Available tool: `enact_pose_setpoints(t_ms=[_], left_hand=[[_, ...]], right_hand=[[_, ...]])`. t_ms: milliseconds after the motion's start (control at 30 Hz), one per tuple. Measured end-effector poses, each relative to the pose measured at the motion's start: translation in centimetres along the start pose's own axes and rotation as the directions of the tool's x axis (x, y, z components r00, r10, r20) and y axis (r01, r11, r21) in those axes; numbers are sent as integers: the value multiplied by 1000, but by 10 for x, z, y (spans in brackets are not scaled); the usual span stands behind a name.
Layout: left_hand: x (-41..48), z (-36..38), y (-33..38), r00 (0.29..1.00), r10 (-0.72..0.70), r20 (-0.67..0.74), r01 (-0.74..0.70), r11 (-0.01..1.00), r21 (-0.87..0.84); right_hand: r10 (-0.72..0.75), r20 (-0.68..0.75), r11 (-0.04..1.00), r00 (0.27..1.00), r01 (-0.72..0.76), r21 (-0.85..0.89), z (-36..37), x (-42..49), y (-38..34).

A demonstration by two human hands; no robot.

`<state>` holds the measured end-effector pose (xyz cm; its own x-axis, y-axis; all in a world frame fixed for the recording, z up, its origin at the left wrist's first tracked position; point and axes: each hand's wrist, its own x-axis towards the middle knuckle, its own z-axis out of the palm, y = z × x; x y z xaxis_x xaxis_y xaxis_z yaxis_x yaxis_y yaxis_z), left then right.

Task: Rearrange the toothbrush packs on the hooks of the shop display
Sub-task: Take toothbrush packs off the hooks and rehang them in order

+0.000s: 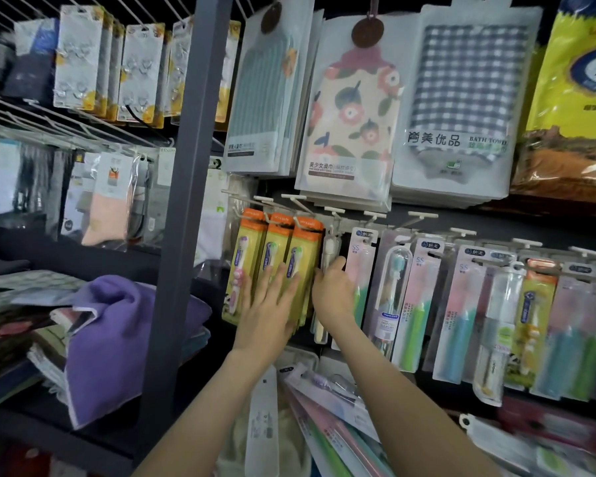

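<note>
At nine o'clock in the view a folded purple cloth towel point(117, 335) lies among other stacked cloths, and at its three o'clock a grey upright metal post point(183, 201) runs from top to bottom. Past the post, near the centre, three rows of yellow-and-orange card toothbrush packs point(276, 249) hang side by side from white wire hooks point(422, 215). The left hand point(272, 304) lies flat on the lower fronts of the middle and right rows, its grip wide, fingers straight and spread toward twelve o'clock. Just at three o'clock of these rows hangs a narrow clear plastic pack with a white toothbrush point(328, 249). The right hand point(334, 290) has its grip closed round this pack, fingers curled about its middle and the lower end showing beneath the wrist. Further toward three o'clock, pink-and-green card toothbrush packs point(417, 304) hang in a row on the same kind of hooks, touching edge to edge. At twelve o'clock above the hooks hang frosted plastic bath-towel packs point(351, 115). At six o'clock, under both forearms, loose flat toothbrush packs point(331, 418) lie piled at slanting angles.
</note>
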<state>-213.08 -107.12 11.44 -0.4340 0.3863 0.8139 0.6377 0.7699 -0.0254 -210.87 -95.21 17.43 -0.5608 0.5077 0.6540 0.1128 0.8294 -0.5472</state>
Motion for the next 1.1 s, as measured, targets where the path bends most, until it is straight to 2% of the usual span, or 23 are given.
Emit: enact_pose_setpoints(t_ms=[100,300,500,633,767,867,1000,1100], left_hand=[[-2,4,3,1000,17,-3,-17,1000,5],[1,5,5,999,18,38,-16,999,-44],[7,10,10,997,35,64,-33,999,-39],[0,15,13,999,29,34,-28,999,-31],[-3,17,17,999,25,47,-22,998,-63],[-1,23,21,999,36,19,-36,999,-31],[-1,20,27,997,65,-50,-67,997,-41],[-8,19,26,998,60,-35,-62,997,-40]], right_hand=[[7,-11,1000,1000,-7,20,1,-2,0],[-1,-44,999,999,-2,-54,-3,-4,6],[11,3,987,1000,-12,161,-6,-9,4],[-19,-4,997,1000,19,74,-8,-19,10],[-89,-152,990,984,70,-124,-13,-30,29],[-9,-120,985,993,-12,-171,-13,-30,39],[120,-39,987,992,-123,-105,-13,-21,42],[172,-31,980,985,-174,-93,-19,-16,43]])
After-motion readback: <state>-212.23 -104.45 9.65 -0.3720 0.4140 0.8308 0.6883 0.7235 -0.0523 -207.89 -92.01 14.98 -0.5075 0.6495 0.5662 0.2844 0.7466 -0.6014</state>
